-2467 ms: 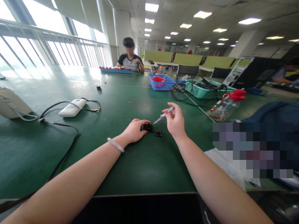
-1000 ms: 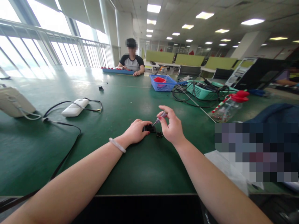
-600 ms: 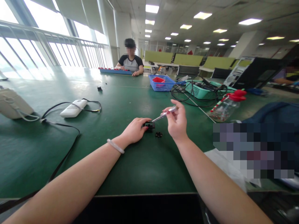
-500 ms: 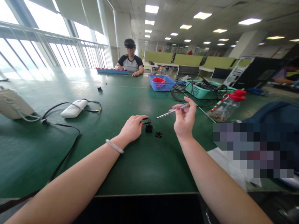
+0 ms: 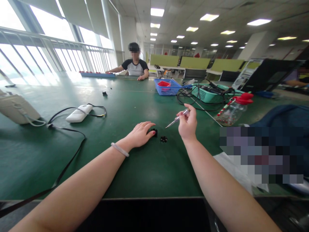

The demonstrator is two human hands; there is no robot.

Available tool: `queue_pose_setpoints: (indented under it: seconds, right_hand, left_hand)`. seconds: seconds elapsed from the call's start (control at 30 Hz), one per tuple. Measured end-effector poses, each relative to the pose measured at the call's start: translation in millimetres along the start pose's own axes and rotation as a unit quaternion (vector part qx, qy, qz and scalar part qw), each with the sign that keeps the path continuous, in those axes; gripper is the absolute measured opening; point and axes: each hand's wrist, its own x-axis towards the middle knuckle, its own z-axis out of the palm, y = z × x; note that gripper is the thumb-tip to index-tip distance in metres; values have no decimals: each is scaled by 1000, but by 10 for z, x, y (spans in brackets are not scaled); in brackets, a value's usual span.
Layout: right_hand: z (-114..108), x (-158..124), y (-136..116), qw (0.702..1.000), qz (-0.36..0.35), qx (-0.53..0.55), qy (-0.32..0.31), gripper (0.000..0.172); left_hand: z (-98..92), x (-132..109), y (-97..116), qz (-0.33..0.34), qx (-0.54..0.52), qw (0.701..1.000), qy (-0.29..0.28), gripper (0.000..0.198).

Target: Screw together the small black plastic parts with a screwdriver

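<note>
My left hand (image 5: pixel 139 134) lies on the green table (image 5: pixel 135 167) with its fingers pressed on a small black part (image 5: pixel 154 131). A second small black piece (image 5: pixel 163 139) sits loose just to the right of it. My right hand (image 5: pixel 187 124) is raised a little above the table and pinches a thin clear-handled screwdriver (image 5: pixel 176 119). The tool's tip points down-left toward the black part and stops short of it.
A white device (image 5: pixel 79 113) with a black cable (image 5: pixel 72 129) lies at the left. A blue basket (image 5: pixel 167 86), a teal basket (image 5: pixel 207 95) of cables and a red-capped bottle (image 5: pixel 231 111) stand beyond. A person (image 5: pixel 134 66) sits at the far side.
The screwdriver tip lifted off the black part and swung up to the right, then came partway back down. My left hand raised the part briefly and now holds it down on the table.
</note>
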Motion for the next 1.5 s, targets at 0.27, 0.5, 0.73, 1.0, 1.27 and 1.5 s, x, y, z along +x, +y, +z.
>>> queue_pose_setpoints:
  seconds: [0.27, 0.5, 0.73, 1.0, 1.27, 1.5]
  right_hand:
    - [-8, 24, 76, 1000, 9, -8, 15, 37]
    - [-2, 6, 99, 1000, 21, -13, 18, 39]
    - [12, -8, 54, 999, 40, -2, 5, 40]
    - [33, -27, 74, 999, 44, -8, -5, 39]
    - [47, -33, 81, 999, 49, 0, -5, 38]
    - [54, -31, 70, 998, 55, 1, -2, 38]
  left_hand:
    - [139, -62, 429, 47, 21, 998, -37, 43]
    - [111, -428, 690, 54, 15, 998, -33, 23]
    - [-194, -1340, 479, -2, -17, 999, -38, 22]
    - [-454, -1986, -277, -101, 29, 993, 56, 26]
    - [-829, -2128, -519, -155, 26, 982, 108, 38]
    - [-940, -2236, -565, -208, 51, 970, 120, 44]
